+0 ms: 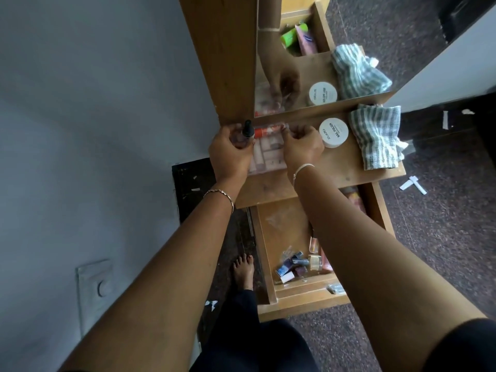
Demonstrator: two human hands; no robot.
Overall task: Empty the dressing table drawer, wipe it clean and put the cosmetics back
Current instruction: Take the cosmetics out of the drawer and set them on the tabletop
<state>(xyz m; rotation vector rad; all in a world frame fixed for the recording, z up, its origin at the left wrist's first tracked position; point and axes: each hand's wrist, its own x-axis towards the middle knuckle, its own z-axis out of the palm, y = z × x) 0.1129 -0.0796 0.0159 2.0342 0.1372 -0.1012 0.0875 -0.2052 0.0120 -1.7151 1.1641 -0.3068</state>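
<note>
On the dressing table top [346, 167] lies a clear pouch of cosmetics [268, 151] with an orange-capped tube inside. My left hand [230, 151] grips the pouch's left edge, and a black-capped bottle [247, 129] stands up out of that hand. My right hand [302, 147] pinches the pouch's right top edge. Below, the open drawer [284, 232] holds several small nail polish bottles [298, 265] near its front. My right forearm hides part of the drawer.
A white round tub labelled nail polish [333, 132] and a striped cloth [375, 135] sit to the right on the table top. The mirror [295, 63] behind reflects them. Paper scraps [413, 183] lie on the dark floor. My bare foot [244, 269] stands left of the drawer.
</note>
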